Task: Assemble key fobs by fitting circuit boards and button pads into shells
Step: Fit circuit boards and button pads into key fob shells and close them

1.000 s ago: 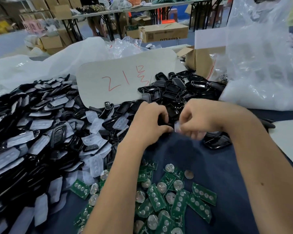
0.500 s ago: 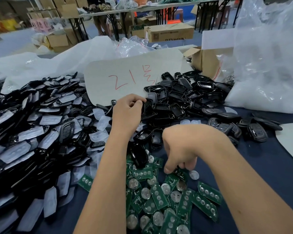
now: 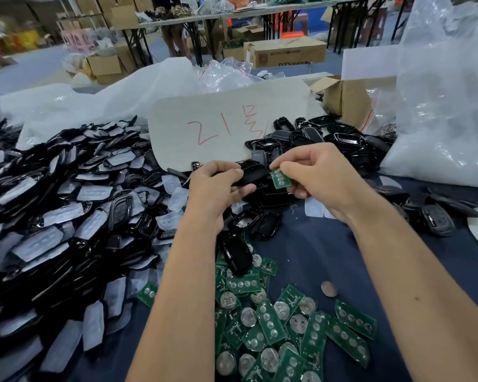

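The left hand (image 3: 214, 188) grips a black shell (image 3: 253, 175); the right hand (image 3: 319, 179) pinches a circuit board (image 3: 280, 179) beside it. Entering tilted, the board could jam or slip loose.

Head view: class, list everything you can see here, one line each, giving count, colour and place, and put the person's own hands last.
Held shell: one, black, in the left hand.
Held circuit board: one, green, pinched in the right hand, beside the shell.
Loose circuit boards: many, green with silver discs, near centre of the table.
Empty shells: many, black, heaped behind the hands.
Shells with button pads: many, black with translucent white, piled at left.
Coin cell: one, silver, alone on the cloth.
Card with red writing: one, grey-white, centre back.
Plastic bag: one, clear, right.
Cardboard box: one, brown, background.
Left hand: one.
Right hand: one.
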`<state>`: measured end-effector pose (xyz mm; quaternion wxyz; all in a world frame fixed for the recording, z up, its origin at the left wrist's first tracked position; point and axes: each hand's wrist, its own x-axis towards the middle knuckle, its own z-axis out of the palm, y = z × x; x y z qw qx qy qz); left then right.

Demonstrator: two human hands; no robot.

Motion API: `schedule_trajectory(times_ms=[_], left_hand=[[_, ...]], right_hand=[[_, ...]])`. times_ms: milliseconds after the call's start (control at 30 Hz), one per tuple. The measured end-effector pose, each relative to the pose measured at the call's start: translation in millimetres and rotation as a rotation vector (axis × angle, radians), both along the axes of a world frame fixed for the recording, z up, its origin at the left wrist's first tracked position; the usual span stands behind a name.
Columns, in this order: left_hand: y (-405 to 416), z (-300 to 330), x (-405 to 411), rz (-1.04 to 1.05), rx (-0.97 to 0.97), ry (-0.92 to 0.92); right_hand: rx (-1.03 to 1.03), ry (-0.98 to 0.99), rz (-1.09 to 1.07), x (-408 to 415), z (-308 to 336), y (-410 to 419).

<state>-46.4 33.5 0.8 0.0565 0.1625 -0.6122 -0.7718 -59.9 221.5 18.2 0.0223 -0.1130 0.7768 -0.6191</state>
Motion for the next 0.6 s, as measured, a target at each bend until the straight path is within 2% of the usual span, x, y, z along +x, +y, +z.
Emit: schedule_trajectory(times_ms=[100,167,300,600], left_hand=[[5,-1,0,-0.028,-0.012,-0.022],[9,-2,0,-0.032,-0.018,-0.021],[12,-2,0,-0.061,-0.035,-0.006],[13,-2,2,-0.086,-0.093,-0.041]], right_hand=[[-0.257,-0.020,-0.113,-1,-18,-10],[-0.341,-0.010,-0.192,-1,-28,-16],[-0.257,0.098,-0.261,1,-36,-27],[-0.050,0.203,-0.316,3,-39,-29]])
